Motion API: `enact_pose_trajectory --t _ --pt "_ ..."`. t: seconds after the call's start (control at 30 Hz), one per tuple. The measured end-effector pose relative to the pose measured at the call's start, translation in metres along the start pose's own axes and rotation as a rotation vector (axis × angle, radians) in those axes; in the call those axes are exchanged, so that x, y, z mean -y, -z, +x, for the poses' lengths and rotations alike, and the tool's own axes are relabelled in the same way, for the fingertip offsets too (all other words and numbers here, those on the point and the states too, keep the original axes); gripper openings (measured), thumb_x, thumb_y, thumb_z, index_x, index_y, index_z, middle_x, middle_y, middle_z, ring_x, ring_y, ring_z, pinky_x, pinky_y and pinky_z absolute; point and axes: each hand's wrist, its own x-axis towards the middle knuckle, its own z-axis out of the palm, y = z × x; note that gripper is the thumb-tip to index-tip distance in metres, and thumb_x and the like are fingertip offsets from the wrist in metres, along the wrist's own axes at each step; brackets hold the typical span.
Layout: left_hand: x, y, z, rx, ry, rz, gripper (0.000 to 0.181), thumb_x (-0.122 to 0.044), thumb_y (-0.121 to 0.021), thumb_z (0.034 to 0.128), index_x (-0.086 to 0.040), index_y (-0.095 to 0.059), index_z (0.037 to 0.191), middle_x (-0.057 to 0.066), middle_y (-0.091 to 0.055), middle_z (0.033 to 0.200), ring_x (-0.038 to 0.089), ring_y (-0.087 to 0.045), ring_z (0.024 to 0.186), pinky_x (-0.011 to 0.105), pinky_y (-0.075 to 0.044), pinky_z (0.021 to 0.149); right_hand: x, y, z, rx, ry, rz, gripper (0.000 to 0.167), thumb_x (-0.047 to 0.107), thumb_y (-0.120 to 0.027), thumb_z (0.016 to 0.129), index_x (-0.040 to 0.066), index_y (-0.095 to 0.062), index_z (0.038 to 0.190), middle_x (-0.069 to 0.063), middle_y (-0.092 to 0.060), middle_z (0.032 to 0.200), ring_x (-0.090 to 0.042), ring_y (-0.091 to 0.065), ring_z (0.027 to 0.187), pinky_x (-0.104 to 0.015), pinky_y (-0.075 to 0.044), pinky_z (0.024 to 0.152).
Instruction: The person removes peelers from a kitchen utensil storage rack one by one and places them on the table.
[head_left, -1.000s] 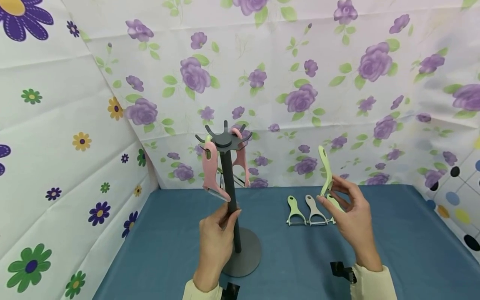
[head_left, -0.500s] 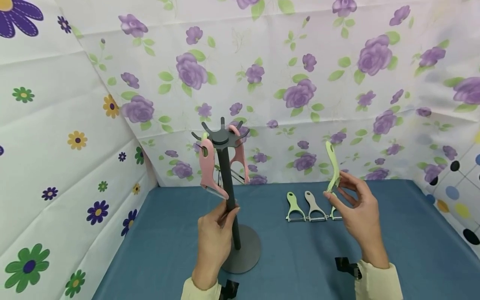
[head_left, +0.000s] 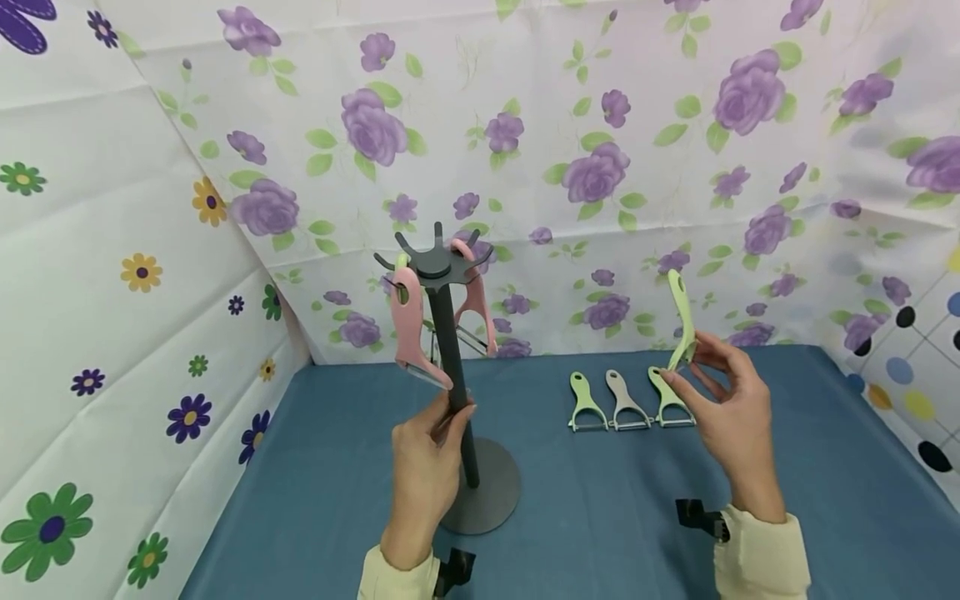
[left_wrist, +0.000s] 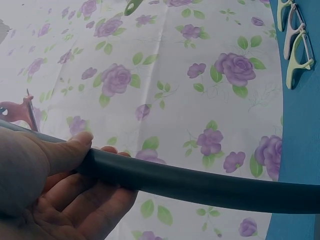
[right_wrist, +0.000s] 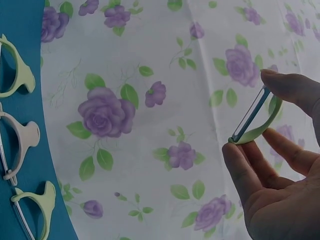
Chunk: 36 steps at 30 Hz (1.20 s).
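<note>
Green peeler [head_left: 685,321] pinched in my right grip [head_left: 731,417], stand [head_left: 446,333] held in my left grip [head_left: 426,471]: 3 hung peelers [head_left: 408,323], 3 unhung ones [head_left: 619,395] near worktop's far edge [head_left: 543,362].

The left wrist view's right edge cuts the pole [left_wrist: 210,190].

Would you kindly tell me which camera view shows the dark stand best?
The head view: it shows the stand from round base to hooked top, though the left hand covers part of the pole. The left wrist view shows only a length of pole; the right wrist view, none of the stand.
</note>
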Motion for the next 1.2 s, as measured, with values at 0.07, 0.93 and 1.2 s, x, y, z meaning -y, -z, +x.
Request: enact_pose_trajectory --t 0.07,0.93,1.2 --pt "0.001 0.000 0.001 -0.002 -0.008 0.001 0.019 -0.013 -0.068 0.0986 -0.011 -0.076 0.115 0.011 -0.078 0.109 0.023 -0.076 0.103 0.038 -0.062 0.089 -0.001 0.002 0.002 -0.006 -0.011 -0.003 0.066 0.010 -0.082 0.087 0.024 -0.056 0.146 0.001 -0.057 0.130 -0.003 -0.056 0.118 -0.007 -0.050 0.099" --pt "0.000 0.005 -0.003 0.002 0.018 0.017 0.016 -0.014 -0.068 0.0988 -0.013 -0.077 0.112 0.007 -0.078 0.110 0.019 -0.076 0.103 0.036 -0.062 0.090 -0.019 0.010 0.006 -0.044 -0.100 -0.023 0.064 0.017 -0.083 0.088 0.027 -0.057 0.146 0.003 -0.056 0.134 -0.010 -0.056 0.122 -0.017 -0.051 0.106" --pt "-0.003 0.002 -0.001 0.017 0.013 0.006 0.016 -0.013 -0.068 0.0990 -0.012 -0.077 0.112 0.008 -0.078 0.110 0.020 -0.076 0.105 0.037 -0.062 0.091 -0.026 0.012 0.008 -0.051 -0.139 -0.042 0.064 0.017 -0.083 0.088 0.027 -0.057 0.146 -0.001 -0.055 0.138 -0.010 -0.056 0.123 -0.021 -0.052 0.108"
